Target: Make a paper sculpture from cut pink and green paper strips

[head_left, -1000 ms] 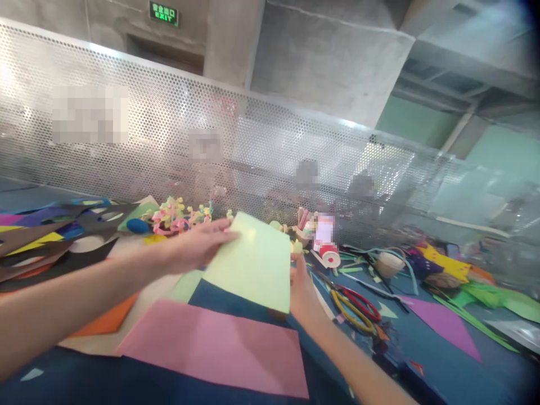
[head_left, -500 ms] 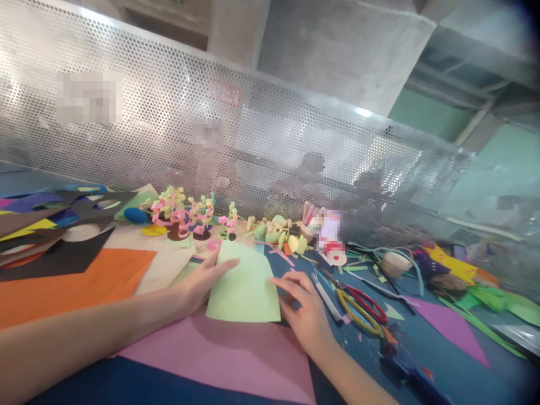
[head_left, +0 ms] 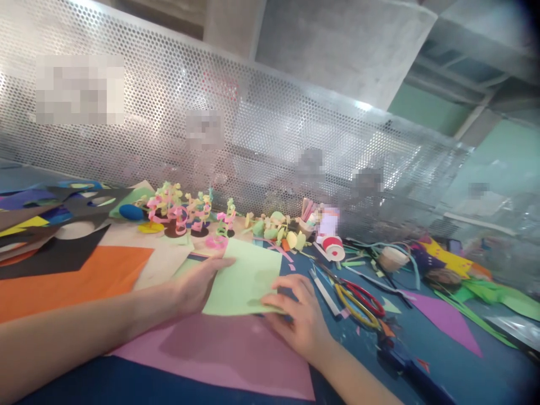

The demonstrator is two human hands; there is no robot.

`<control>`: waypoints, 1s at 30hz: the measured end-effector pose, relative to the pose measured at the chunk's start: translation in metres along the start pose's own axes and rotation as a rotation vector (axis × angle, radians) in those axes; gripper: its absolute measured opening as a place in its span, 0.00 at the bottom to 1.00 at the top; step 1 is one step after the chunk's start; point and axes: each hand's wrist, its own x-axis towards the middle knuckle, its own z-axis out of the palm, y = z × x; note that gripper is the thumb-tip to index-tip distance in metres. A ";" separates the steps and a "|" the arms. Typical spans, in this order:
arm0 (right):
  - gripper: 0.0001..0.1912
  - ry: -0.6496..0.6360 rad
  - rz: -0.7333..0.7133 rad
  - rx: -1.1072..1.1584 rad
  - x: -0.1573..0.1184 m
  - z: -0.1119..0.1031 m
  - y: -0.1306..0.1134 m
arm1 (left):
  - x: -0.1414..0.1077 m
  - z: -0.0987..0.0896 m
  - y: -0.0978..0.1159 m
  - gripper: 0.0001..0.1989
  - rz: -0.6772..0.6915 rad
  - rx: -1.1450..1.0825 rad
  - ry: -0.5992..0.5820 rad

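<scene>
A light green sheet of paper (head_left: 247, 275) is held up between my two hands, above a pink sheet (head_left: 228, 360) on the blue table. My left hand (head_left: 200, 284) grips its left edge, thumb on the front face and the other fingers hidden behind. At the lower right corner, my right hand (head_left: 297, 315) pinches the paper between thumb and fingers. Small pink and green curled paper pieces (head_left: 181, 214) stand just beyond the sheet.
Orange paper (head_left: 84, 275) and black paper (head_left: 59, 253) lie left. On the right are yellow and red-handled scissors (head_left: 358, 304), a dark blue tool (head_left: 415, 377), a purple piece (head_left: 447, 320) and a red-and-white roll (head_left: 333, 247). Behind stands a perforated metal screen (head_left: 261, 129).
My right hand has shifted to the paper's lower right corner from its right edge. The green sheet now shows its upper right corner and looks flatter.
</scene>
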 end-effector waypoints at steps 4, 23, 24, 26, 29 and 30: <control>0.07 0.159 0.433 0.221 0.006 0.007 0.006 | 0.001 0.004 -0.001 0.20 0.085 -0.019 -0.042; 0.18 0.100 0.655 -0.103 0.013 -0.011 0.089 | 0.002 0.006 -0.013 0.20 0.175 0.249 -0.056; 0.18 0.084 0.660 -0.180 0.012 -0.016 0.104 | 0.001 0.006 -0.013 0.20 0.173 0.247 -0.065; 0.17 0.046 0.692 -0.312 0.009 -0.024 0.132 | 0.000 0.007 -0.012 0.19 0.172 0.247 -0.089; 0.15 -0.020 0.740 -0.448 0.000 -0.030 0.161 | -0.001 0.008 -0.011 0.18 0.177 0.246 -0.107; 0.14 -0.040 0.747 -0.482 -0.004 -0.031 0.166 | -0.002 0.008 -0.011 0.17 0.179 0.243 -0.109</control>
